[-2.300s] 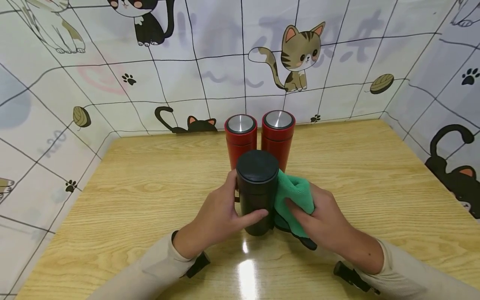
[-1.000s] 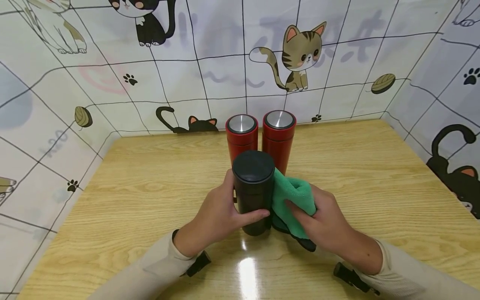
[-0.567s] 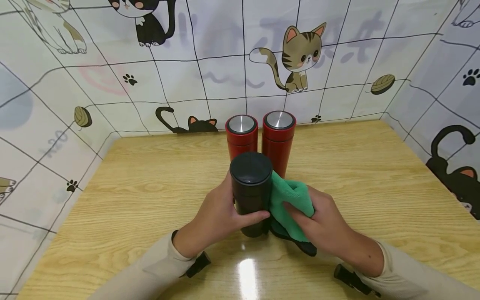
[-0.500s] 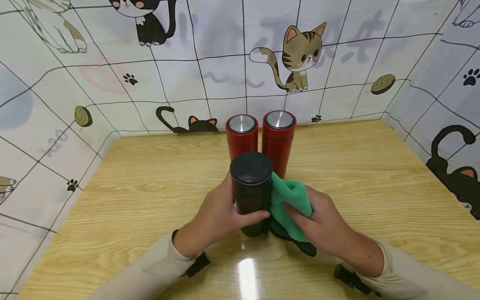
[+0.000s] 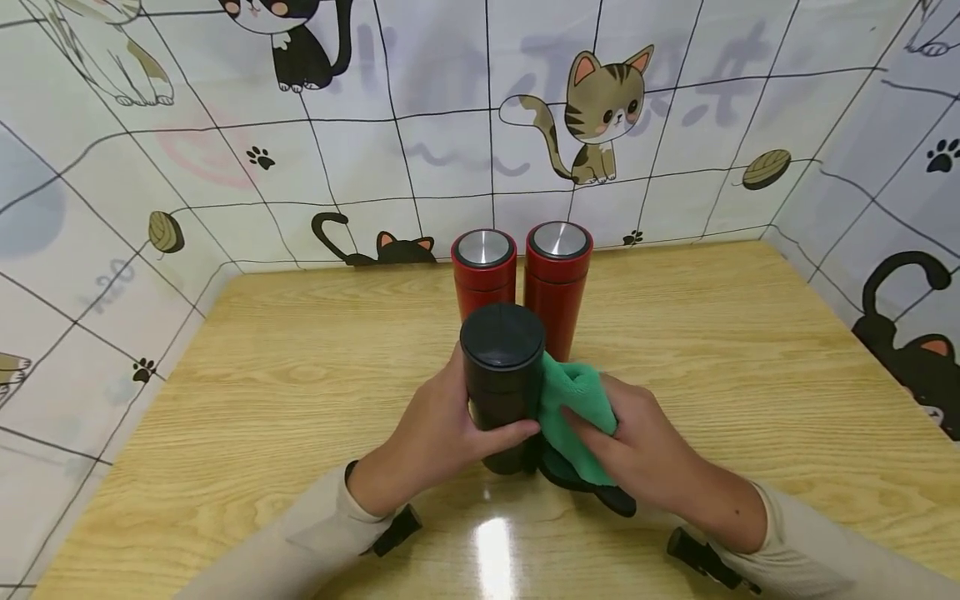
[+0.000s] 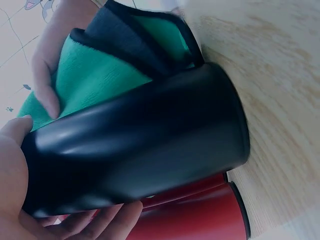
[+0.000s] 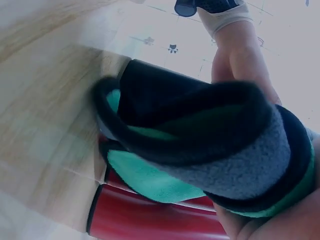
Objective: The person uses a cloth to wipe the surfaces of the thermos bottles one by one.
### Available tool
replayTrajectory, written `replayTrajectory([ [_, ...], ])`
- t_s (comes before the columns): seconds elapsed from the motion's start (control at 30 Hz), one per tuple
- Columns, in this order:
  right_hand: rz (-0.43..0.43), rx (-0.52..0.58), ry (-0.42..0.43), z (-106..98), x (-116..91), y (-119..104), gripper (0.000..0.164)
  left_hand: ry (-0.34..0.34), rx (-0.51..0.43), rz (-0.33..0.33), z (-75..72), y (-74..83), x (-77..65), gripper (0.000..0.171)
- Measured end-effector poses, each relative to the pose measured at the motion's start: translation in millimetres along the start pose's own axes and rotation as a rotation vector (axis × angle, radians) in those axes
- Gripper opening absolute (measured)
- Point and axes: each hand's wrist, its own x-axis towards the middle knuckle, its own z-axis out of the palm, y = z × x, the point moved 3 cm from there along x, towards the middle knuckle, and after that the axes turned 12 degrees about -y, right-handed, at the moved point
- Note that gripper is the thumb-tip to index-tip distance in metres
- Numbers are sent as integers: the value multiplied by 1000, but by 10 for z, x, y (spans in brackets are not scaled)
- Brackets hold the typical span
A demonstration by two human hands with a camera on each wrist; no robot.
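A black thermos bottle stands on the wooden table in the head view, gripped by my left hand. That hand's thumb lies across the front of the bottle, and in the left wrist view its other fingers curl beneath the black body. My right hand holds a folded green cloth against the bottle's right side. Dark grey backing and black edging show on the cloth in the right wrist view. Some of the right fingers are hidden behind the cloth.
Two red thermos bottles with silver lids, the left one and the right one, stand upright just behind the black bottle. A cat-patterned sheet rises along the back and sides of the wooden table.
The black bottle has shifted slightly left and stays in the left hand's grip. The right hand with the cloth has moved a little left and down along the bottle. The red bottles stay put.
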Motion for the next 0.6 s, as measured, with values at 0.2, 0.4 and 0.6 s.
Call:
replayTrajectory([
  [0.2,3,-11,33,-7,-2,-6,44,11,1,-19,0,5,-18,93],
  [0.4,-5,1,15,-4,2,-19,41,27,-32,-16,-3,7,-18,92],
  [0.6,-25,-12,71,-5,-12,-30,42,22,-80,-11,2,5,-17,91],
])
